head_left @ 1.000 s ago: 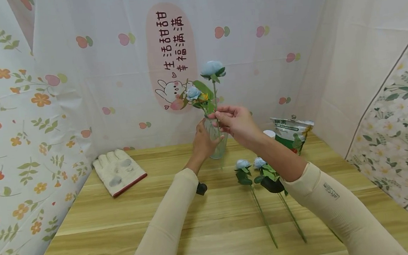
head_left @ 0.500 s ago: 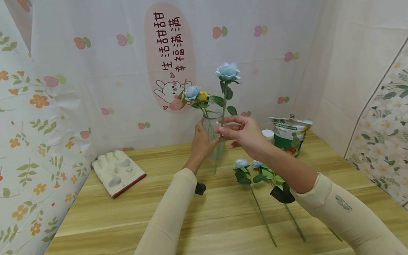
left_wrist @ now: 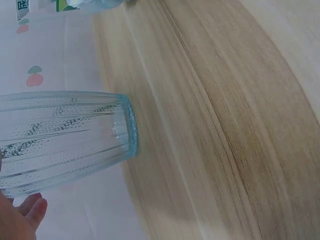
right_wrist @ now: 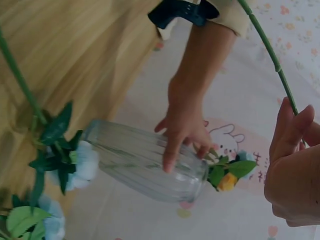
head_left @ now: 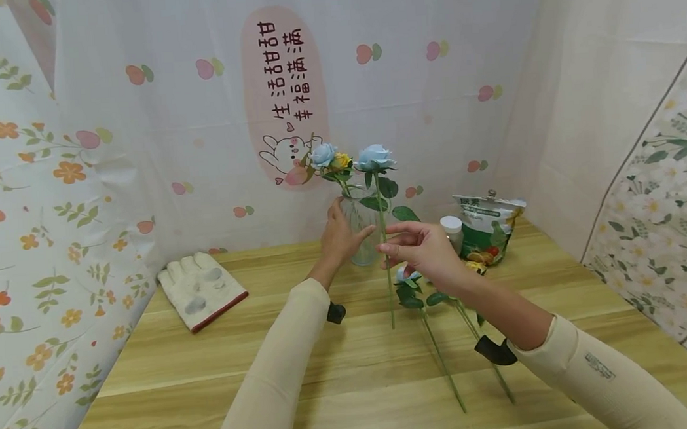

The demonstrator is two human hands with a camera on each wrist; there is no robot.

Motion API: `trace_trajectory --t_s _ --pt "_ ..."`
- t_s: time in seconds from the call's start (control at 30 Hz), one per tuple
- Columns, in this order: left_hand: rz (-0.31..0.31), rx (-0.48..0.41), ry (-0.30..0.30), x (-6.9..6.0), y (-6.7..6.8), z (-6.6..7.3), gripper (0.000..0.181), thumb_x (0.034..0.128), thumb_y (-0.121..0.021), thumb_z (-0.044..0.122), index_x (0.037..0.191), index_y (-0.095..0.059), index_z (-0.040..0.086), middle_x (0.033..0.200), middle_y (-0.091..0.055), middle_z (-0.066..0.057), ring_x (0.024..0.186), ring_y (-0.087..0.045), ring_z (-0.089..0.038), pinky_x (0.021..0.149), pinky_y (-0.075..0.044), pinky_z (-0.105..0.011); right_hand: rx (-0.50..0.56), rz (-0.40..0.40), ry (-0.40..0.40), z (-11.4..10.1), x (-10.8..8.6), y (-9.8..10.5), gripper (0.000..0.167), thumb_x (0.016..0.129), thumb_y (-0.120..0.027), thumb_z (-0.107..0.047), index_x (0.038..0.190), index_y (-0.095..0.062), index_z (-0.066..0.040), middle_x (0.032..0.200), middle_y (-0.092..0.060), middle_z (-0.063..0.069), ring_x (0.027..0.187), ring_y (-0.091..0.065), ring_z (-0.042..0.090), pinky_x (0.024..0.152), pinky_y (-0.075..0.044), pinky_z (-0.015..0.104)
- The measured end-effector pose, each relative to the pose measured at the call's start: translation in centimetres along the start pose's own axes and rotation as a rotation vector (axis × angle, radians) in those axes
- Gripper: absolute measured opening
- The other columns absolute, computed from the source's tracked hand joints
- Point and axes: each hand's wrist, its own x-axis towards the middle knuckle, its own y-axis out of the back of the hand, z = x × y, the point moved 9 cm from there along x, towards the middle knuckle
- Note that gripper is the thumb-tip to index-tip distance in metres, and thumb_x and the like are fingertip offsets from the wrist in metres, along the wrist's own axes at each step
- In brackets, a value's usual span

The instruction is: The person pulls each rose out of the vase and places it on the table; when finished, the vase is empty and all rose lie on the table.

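Note:
My left hand grips the side of a clear ribbed glass vase, its fingers wrapped about the upper half. In the left wrist view the vase shows its base near the table. A blue rose and a small yellow flower stick out of its mouth, leaning left. My right hand pinches the green stem of another blue rose between thumb and fingers. That rose stands nearly upright, just right of the vase. Its bare stem crosses the top right of the right wrist view.
Two more blue roses lie on the wooden table, one with its stem pointing at me. A white-lidded jar and a green and white pouch stand at back right. A pale work glove lies at left.
My right hand has come down and right with the blue rose, so the bloom is lower and the stem is now off to the vase's right. The left hand keeps its place on the vase.

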Motion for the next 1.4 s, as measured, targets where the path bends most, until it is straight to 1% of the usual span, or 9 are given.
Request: trace_trajectory --t_s 0.23,0.4,0.5,0.6,0.67,0.8,0.87,1.13,1.4 --pt "0.003 -0.034 0.002 0.2 -0.2 0.0 0.1 0.0834 -0.079 0.044 0.154 -0.015 0.015 0.155 -0.03 -0.015 0.13 -0.048 -0.035 0.096 -0.048 -0.05 -0.025 0.008 -0.08 3.4 -1.8 0.5 0.047 0.091 -0.074 -0.014 0.132 -0.058 0.003 0.097 -0.075 0.003 0.076 -0.074 0.02 0.051 -0.053 0.028" --pt "0.005 -0.044 -0.005 0.3 -0.2 -0.1 0.098 0.0838 -0.079 0.043 0.153 -0.015 0.017 0.155 -0.032 -0.012 0.13 -0.048 -0.034 0.095 -0.048 -0.049 0.006 -0.011 -0.129 6.0 -2.9 0.8 0.05 0.091 -0.073 -0.011 0.134 -0.054 0.008 0.094 -0.075 0.003 0.072 -0.072 0.017 0.055 -0.055 0.027" --pt "0.014 -0.062 -0.007 0.5 0.1 -0.1 0.096 0.0826 -0.082 0.032 0.152 -0.017 0.019 0.154 -0.035 -0.012 0.13 -0.048 -0.033 0.095 -0.048 -0.049 0.034 -0.03 -0.145 7.1 -3.4 0.7 0.051 0.092 -0.072 -0.009 0.133 -0.052 0.012 0.093 -0.074 0.003 0.071 -0.073 0.017 0.058 -0.055 0.026" --pt "0.008 -0.077 -0.002 0.5 0.2 -0.3 0.093 0.0828 -0.08 0.016 0.152 -0.018 0.019 0.154 -0.035 -0.013 0.13 -0.048 -0.033 0.092 -0.048 -0.049 0.054 -0.048 -0.173 8.2 -3.9 0.6 0.05 0.092 -0.07 -0.008 0.133 -0.051 0.014 0.094 -0.074 0.004 0.072 -0.073 0.017 0.061 -0.056 0.026" --pt "-0.001 -0.072 0.005 0.4 0.2 -0.5 0.092 0.0834 -0.079 0.019 0.152 -0.018 0.019 0.154 -0.036 -0.014 0.131 -0.047 -0.033 0.093 -0.047 -0.049 0.069 -0.058 -0.204 8.8 -4.4 0.4 0.05 0.093 -0.069 -0.007 0.133 -0.051 0.015 0.095 -0.074 0.004 0.072 -0.073 0.017 0.062 -0.056 0.025" --pt "-0.018 -0.071 0.01 0.2 0.2 -0.5 0.1 0.0816 -0.081 0.044 0.153 -0.015 0.02 0.154 -0.036 -0.014 0.134 -0.045 -0.034 0.098 -0.045 -0.052 0.099 -0.075 -0.259 9.8 -5.0 0.1 0.046 0.093 -0.068 -0.004 0.131 -0.052 0.016 0.099 -0.074 0.008 0.075 -0.073 0.017 0.065 -0.057 0.025" --pt "-0.019 -0.075 0.005 0.3 0.2 -0.4 0.103 0.0799 -0.08 0.051 0.153 -0.014 0.019 0.155 -0.036 -0.015 0.135 -0.045 -0.034 0.1 -0.044 -0.052 0.118 -0.086 -0.275 10.1 -5.2 0.0 0.045 0.092 -0.068 -0.001 0.13 -0.052 0.017 0.1 -0.074 0.012 0.076 -0.074 0.018 0.067 -0.058 0.026" --pt "-0.03 -0.049 0.011 0.3 0.5 -0.2 0.102 0.0828 -0.077 0.052 0.154 -0.012 0.018 0.156 -0.034 -0.015 0.129 -0.051 -0.036 0.095 -0.048 -0.051 0.139 -0.135 -0.324 11.8 -4.9 -0.8 0.048 0.09 -0.065 0.01 0.131 -0.044 0.023 0.105 -0.071 0.022 0.079 -0.074 0.02 0.07 -0.058 0.028" --pt "-0.046 -0.026 0.014 0.2 0.1 -0.2 0.101 0.0845 -0.074 0.053 0.155 -0.011 0.017 0.155 -0.035 -0.017 0.127 -0.053 -0.036 0.092 -0.049 -0.05 0.079 -0.149 -0.377 13.6 -4.7 -1.1 0.051 0.088 -0.066 0.011 0.132 -0.042 0.022 0.101 -0.069 0.018 0.083 -0.074 0.023 0.072 -0.058 0.029"
